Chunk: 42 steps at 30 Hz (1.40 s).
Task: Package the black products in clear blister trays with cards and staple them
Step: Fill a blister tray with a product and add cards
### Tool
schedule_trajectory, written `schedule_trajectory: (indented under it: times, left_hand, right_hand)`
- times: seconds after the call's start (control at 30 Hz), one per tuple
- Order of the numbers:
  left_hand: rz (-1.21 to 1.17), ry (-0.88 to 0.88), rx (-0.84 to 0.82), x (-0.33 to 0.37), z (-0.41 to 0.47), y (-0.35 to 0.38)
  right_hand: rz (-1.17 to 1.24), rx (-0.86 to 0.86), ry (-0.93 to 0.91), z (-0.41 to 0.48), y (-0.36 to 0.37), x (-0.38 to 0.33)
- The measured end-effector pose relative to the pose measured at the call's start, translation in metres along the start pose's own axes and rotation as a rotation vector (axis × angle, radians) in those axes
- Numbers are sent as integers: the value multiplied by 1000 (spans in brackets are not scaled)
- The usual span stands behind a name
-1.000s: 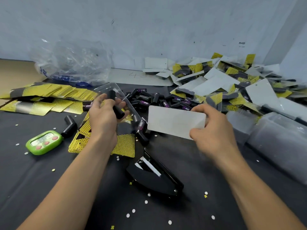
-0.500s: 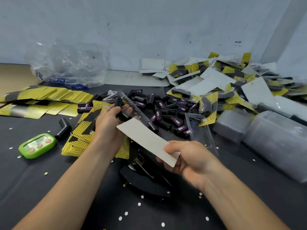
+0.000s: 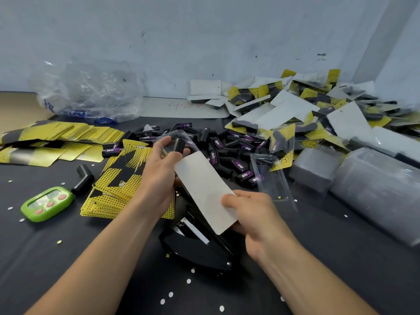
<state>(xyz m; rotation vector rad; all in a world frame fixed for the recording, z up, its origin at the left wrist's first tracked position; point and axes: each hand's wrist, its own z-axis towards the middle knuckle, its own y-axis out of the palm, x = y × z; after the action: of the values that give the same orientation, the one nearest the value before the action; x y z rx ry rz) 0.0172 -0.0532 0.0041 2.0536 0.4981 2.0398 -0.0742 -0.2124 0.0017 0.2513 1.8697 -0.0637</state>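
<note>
The left hand (image 3: 159,178) grips a clear tray (image 3: 189,142) with a black ribbed product (image 3: 179,145) seated in it, above the yellow cards (image 3: 118,185). The right hand (image 3: 252,214) pinches a card (image 3: 204,189), white back up, by its near end, its far end at the tray. This looks like card insertion. Next the card must slide in squarely, then go to the stapler (image 3: 195,248) below.
</note>
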Motion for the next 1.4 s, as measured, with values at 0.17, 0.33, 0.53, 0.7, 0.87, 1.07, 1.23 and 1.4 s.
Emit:
schedule_trajectory:
  times: [0.17, 0.33, 0.53, 0.7, 0.87, 1.07, 1.23, 1.4]
  left_hand:
    - [108, 13, -195, -1, -8, 5]
    - [217, 36, -252, -8, -11, 7]
    - [382, 186, 48, -11, -9, 1]
    - [549, 217, 89, -11, -6, -2]
    - [472, 86, 61, -12, -3, -3]
    - [202, -9, -108, -10, -7, -2]
    - [296, -11, -214, -14, -9, 2]
    - [261, -81, -299, -8, -8, -1]
  right_hand:
    - [-116, -258, -47, 7, -13, -14]
    - [-89, -181, -48, 13, -18, -16]
    - [-111, -52, -90, 18, -19, -13]
    - [-188, -64, -162, 18, -18, -11]
    - [-200, -106, -203, 16, -18, -11]
    - [-109, -16, -153, 17, -18, -12]
    - [-103, 76, -140, 18, -17, -8]
    - [-154, 110, -150, 19, -17, -5]
